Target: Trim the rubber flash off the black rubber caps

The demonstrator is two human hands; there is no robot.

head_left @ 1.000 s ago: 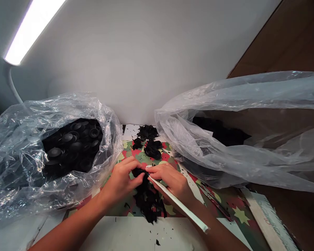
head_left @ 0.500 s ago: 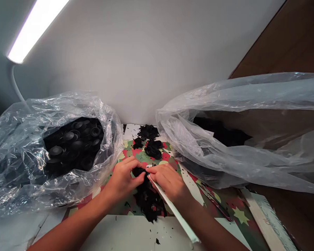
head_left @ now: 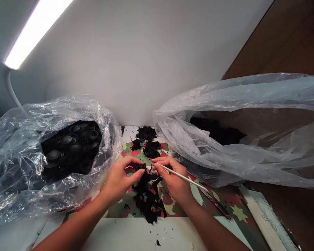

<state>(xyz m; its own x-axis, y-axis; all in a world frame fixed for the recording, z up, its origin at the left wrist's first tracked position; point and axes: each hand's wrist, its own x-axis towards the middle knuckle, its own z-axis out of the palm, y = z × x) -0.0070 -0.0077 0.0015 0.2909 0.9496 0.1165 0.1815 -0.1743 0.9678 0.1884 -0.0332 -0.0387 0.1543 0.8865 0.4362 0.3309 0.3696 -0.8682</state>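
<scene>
Between thumb and fingers, my left hand (head_left: 124, 176) grips a small black ribbed rubber part (head_left: 140, 167). My right hand (head_left: 174, 176) pinches a thin white stick (head_left: 183, 176), whose far end slants down to the right past the wrist. The two hands are slightly apart, with the stick's tip near my right fingertips. Below them lies a heap of black rubber scraps (head_left: 149, 202) on a patterned red and green sheet (head_left: 170, 205). More black trimmings (head_left: 146, 133) and a curled black piece (head_left: 151, 150) lie farther back.
On the left, a clear plastic bag (head_left: 15, 139) holds several black ribbed parts (head_left: 68, 140). At right, a larger plastic bag (head_left: 225, 160) has black material (head_left: 217, 130) inside. Scissors (head_left: 219, 205) lie beneath its edge, near a marked white strip (head_left: 264, 216). A lit lamp (head_left: 36, 35) hangs upper left.
My right hand has drawn away to the right from my left hand. The stick has swung from steeply downward to a flatter slant. The left hand keeps its grip on the black part.
</scene>
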